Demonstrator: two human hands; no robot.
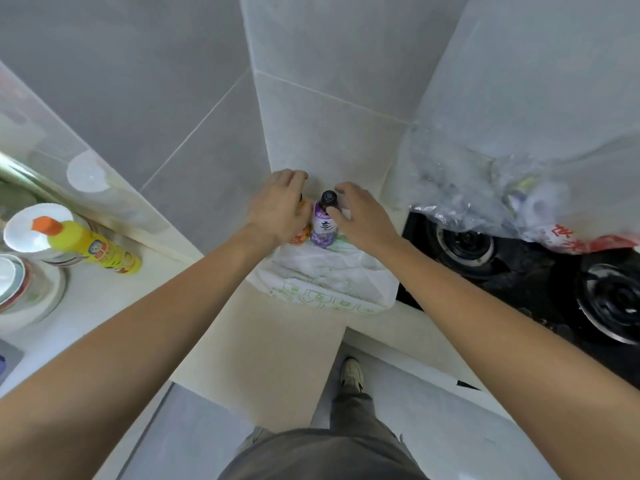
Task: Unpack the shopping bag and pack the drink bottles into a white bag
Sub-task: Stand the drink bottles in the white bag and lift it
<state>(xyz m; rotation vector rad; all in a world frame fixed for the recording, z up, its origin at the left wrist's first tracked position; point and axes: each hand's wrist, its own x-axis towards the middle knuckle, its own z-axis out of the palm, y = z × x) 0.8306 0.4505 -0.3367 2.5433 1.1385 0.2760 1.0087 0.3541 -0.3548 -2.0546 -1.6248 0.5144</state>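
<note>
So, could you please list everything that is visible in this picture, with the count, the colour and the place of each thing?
purple bottle: 1, purple label, black cap, upright at the counter's back corner
orange bottle: 1, orange, mostly hidden under the left hand
white bag: 1, white with green print, flat on the counter before the bottles
shopping bag: 1, clear with red print, on the stove
stove: 1, black, right
yellow bottle: 1, yellow, orange cap, lying left
bowls: several, left edge
left hand: on the orange bottle
right hand: around the purple bottle
</note>
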